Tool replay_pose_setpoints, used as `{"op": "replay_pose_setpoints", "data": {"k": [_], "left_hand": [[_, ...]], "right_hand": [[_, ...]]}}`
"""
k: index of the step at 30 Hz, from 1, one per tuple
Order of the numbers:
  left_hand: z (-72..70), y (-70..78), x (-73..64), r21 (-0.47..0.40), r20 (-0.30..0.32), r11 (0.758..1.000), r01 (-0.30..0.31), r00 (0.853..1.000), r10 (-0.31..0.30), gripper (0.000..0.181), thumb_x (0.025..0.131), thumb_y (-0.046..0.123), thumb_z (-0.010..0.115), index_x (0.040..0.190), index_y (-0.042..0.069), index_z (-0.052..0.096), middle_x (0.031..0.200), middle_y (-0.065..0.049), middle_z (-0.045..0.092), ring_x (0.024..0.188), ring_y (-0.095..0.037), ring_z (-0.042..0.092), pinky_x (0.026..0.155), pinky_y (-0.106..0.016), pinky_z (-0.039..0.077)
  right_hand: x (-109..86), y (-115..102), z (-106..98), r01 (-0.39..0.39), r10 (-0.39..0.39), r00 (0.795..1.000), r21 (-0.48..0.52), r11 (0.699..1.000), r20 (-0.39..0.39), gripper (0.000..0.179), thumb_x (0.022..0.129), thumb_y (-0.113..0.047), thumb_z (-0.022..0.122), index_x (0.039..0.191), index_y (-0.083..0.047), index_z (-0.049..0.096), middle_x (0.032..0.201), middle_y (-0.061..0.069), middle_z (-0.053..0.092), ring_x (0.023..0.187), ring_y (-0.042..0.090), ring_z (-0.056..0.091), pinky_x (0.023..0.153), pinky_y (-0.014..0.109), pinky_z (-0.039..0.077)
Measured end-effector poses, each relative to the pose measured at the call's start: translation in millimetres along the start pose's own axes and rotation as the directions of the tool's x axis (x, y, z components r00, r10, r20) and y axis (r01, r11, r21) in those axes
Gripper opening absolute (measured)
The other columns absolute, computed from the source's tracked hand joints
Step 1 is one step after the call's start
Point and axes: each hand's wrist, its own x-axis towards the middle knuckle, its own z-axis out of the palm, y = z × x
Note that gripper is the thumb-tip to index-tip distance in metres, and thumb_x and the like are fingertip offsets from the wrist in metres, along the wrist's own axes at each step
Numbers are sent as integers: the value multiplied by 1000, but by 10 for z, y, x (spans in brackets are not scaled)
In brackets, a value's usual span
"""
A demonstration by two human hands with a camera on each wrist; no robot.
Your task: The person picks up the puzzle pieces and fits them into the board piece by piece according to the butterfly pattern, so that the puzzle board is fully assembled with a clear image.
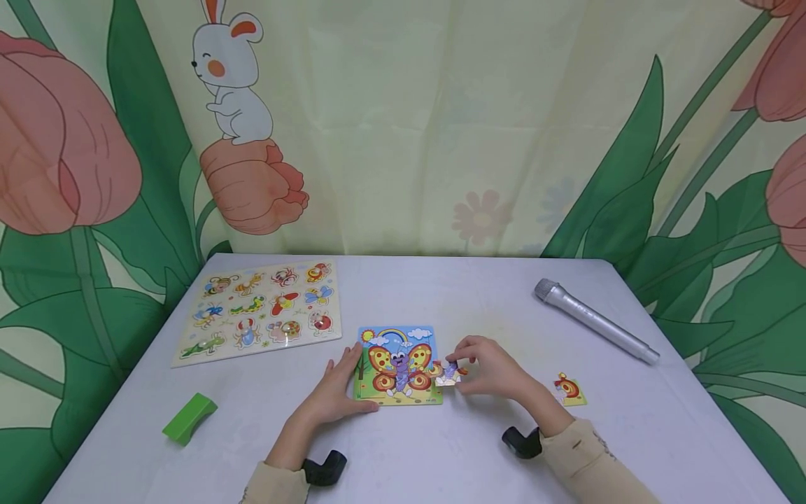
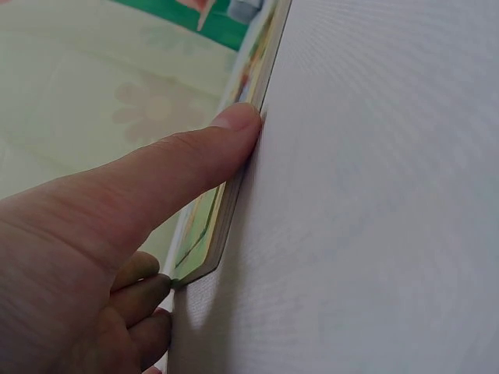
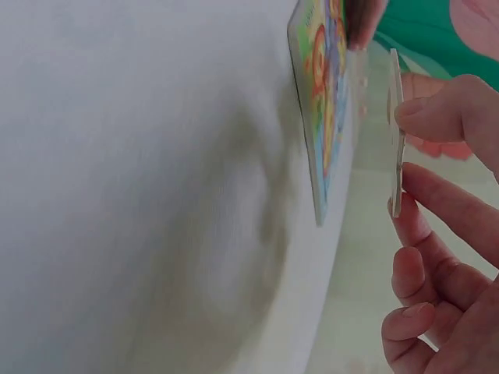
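A butterfly puzzle board (image 1: 401, 364) lies on the table in front of me. My left hand (image 1: 338, 386) holds its near left corner, fingers along the left edge and thumb on the near edge; the left wrist view shows the thumb (image 2: 203, 148) against the board's side. Off the board's right edge, my right hand (image 1: 494, 367) pinches a thin puzzle piece (image 1: 448, 373) printed with purple and white. Seen edge-on in the right wrist view, this piece (image 3: 396, 140) is held up off the table between thumb and fingers.
Another puzzle piece (image 1: 569, 390) with an orange spiral lies right of my right hand. A silver microphone (image 1: 595, 320) lies at the back right. An insect picture board (image 1: 261, 311) is at the back left, and a green arched block (image 1: 190, 418) at the front left.
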Motion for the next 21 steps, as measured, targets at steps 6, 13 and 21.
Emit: {"op": "replay_pose_setpoints", "data": {"k": [6,13,21], "left_hand": [[11,-18,7,7,0,1000,1,1000,-1,106,64,34,82,144,1,21,148,-17,21,138,-31,11,111,-48,2],[8,-16,14,6,3,1000,7,1000,-7,107,64,35,82,144,1,21,149,-17,21,138,-31,11,111,-48,1],[17,-36,23,23,9,1000,9,1000,-9,107,65,39,80,145,3,20,149,-14,20,138,-30,10,111,-48,1]], "right_hand": [[168,-148,136,15,-15,999,-6,1000,46,35,65,-17,80,99,-9,72,94,-4,56,85,15,50,72,29,47],[323,-270,262,50,-48,994,-24,998,98,36,66,-21,79,99,-8,72,98,0,59,90,16,51,76,32,47],[436,-365,375,85,-79,984,-27,996,159,34,68,-24,78,99,-12,73,99,-2,61,94,14,52,80,29,47]]}}
